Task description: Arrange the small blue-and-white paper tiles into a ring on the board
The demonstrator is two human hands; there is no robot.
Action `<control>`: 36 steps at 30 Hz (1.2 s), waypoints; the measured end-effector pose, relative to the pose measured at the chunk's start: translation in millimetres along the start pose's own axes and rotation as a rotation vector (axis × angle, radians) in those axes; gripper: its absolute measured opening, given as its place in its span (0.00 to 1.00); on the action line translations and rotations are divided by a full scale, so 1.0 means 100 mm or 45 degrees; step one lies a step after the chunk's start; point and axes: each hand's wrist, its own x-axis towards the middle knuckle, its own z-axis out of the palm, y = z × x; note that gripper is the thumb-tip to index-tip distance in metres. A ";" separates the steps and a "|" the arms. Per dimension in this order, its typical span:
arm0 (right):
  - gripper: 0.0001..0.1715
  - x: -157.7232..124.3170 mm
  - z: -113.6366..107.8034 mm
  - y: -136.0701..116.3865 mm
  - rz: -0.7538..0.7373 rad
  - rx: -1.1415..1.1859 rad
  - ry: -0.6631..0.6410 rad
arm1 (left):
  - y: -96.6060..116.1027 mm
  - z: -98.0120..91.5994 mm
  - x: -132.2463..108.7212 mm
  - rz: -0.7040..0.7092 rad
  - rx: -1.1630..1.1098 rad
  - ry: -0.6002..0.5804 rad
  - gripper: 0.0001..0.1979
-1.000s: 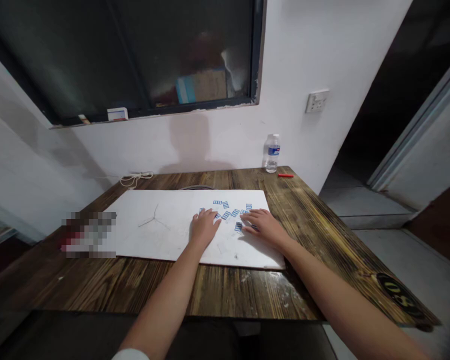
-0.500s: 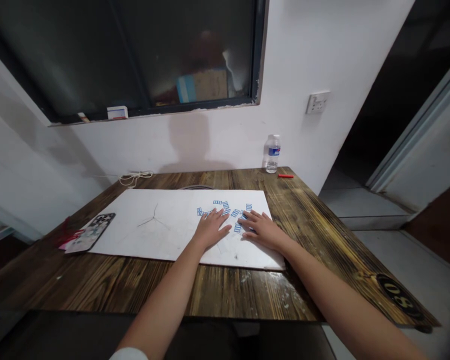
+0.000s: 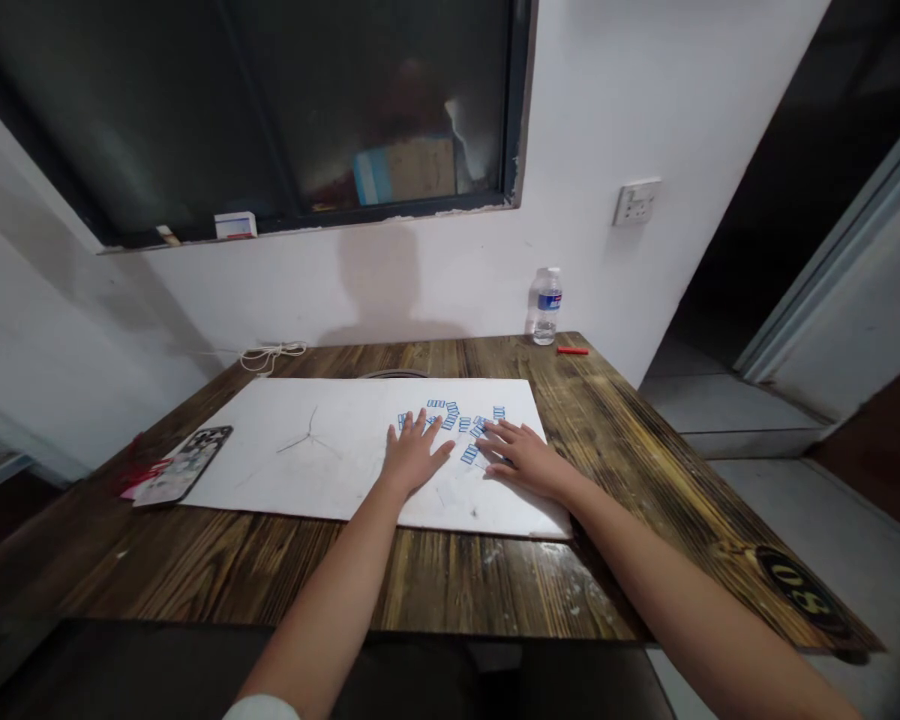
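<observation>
Several small blue-and-white rectangular cards (image 3: 451, 416) lie scattered in a loose curve on the right half of a white board (image 3: 307, 475). My left hand (image 3: 414, 456) rests flat on the board with its fingers spread, its fingertips among the cards. My right hand (image 3: 525, 459) lies palm down to the right of it, its fingers reaching over the cards nearest it. One card (image 3: 469, 454) sits between the two hands. Neither hand holds a card, and the hands may hide some others.
The board lies on a dark wooden table (image 3: 450, 590). A smartphone (image 3: 184, 465) lies at the board's left edge. A water bottle (image 3: 547, 307), a red lighter (image 3: 572, 350) and a white cable (image 3: 272, 355) stand or lie along the far edge, against a wall.
Both hands have shifted slightly on the board, with the left fingers spreading wider. The cards have moved closer together into a curve.
</observation>
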 end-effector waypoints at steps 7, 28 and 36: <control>0.23 0.03 -0.15 0.01 0.086 -0.036 0.215 | 0.12 -0.20 -0.03 0.415 -0.173 -0.010 0.27; 0.23 -0.04 -0.36 0.32 0.618 0.264 0.474 | -0.24 -0.38 0.15 -0.543 -1.751 0.900 0.12; 0.23 -0.02 -0.30 0.57 0.848 1.283 0.992 | -0.64 -0.49 0.11 -0.769 -2.714 1.092 0.07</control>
